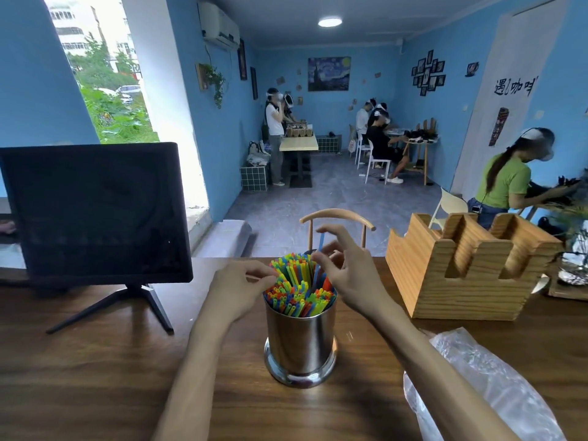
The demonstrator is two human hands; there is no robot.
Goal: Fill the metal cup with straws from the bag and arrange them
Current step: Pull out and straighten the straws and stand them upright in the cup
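At the centre of the frame a metal cup [300, 340] stands upright on the wooden table [95, 370], packed with coloured straws [297, 289]. The right hand [345, 275] pinches a blue straw [320, 246] that rises above the bundle, while the left hand [241, 289] touches the bundle's left edge, fingertips pressed together. A clear plastic bag [483, 386] lies lower right; the white panel at upper right bears handwritten characters I cannot read surely.
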